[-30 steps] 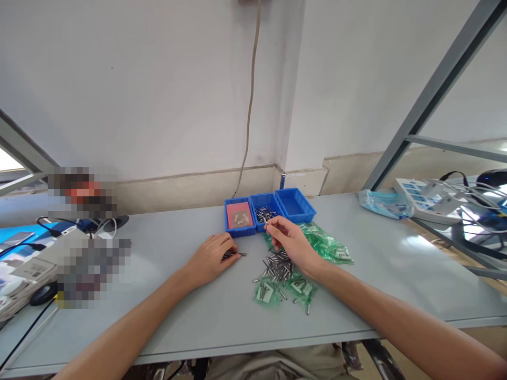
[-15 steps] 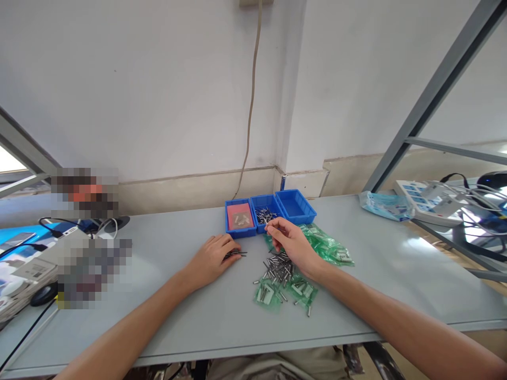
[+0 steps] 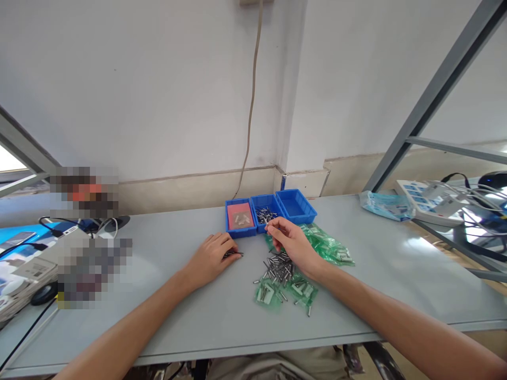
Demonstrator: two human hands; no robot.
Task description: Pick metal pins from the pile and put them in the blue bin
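Observation:
My left hand (image 3: 213, 258) rests on the table, its fingers closed around several thin metal pins (image 3: 233, 254) whose ends stick out by the thumb. My right hand (image 3: 288, 236) is pinched just in front of the middle blue bin; whatever its fingertips hold, if anything, is too small to make out. That middle bin (image 3: 259, 228) contains loose metal pins (image 3: 265, 214). Below my right hand lies a heap of metal pins (image 3: 279, 268). Small green plastic bags (image 3: 267, 295) with pins and white labels lie nearer me.
The left blue bin (image 3: 241, 233) holds a pink sheet and a small clear bag. On the right stands another blue bin (image 3: 296, 206). More green bags (image 3: 328, 245) lie beyond my right wrist. Power strips and cables (image 3: 435, 203) occupy the right side; boxes and cables (image 3: 51, 253) are at left.
My left hand has drawn slightly to the left, and the pins in it stick out less. My right hand stays almost where it was.

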